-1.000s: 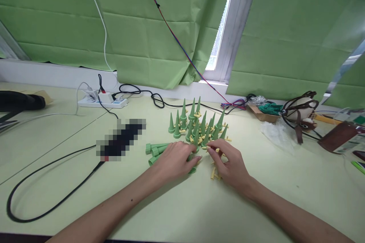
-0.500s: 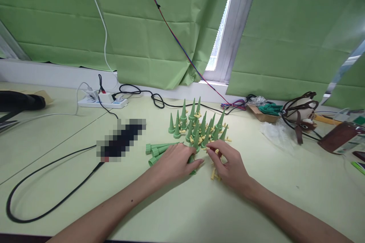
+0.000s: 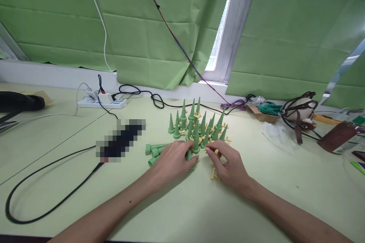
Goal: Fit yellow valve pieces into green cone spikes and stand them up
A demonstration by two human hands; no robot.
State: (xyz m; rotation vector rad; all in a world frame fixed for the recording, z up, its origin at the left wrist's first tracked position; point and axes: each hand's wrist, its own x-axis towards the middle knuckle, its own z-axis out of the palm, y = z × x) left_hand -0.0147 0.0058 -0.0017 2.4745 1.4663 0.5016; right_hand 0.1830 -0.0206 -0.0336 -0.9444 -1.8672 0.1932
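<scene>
Your L hand (image 3: pixel 176 157) is curled narrow around a green spike (image 3: pixel 188 155), and the fingers hide part of it. Your R hand (image 3: pixel 229 161) is near it on the R, thumb & index pinched on a small yellow piece (image 3: pixel 203 149), only partly showing at the tips. Both sit approx. mid-worktop (image 3: pixel 196 212), a narrow gap btwn them.

Just past your fingers, the standing spikes (image 3: pixel 203 124) are packed close, upright, w/ yellow bits sticking out low down; v. little room fwd. Loose spikes (image 3: pixel 155 151) lie on their sides by your L hand, partly under it. Loose yellow pieces (image 3: pixel 213 174) lie by your R palm.

Open room: the stretch btwn your forearms, back to the near edge, which shows at bottom L. More room R of your R hand, out to the plastic bag (image 3: pixel 278 134) & the cardboard box (image 3: pixel 264 115) near the back edge. On the L, the blurred-out dark thing (image 3: pixel 121 140) lies near the loose spikes, its black cable (image 3: pixel 51 212) looping toward the near edge. The power strip (image 3: pixel 119 103) sits along the back edge, L side.
</scene>
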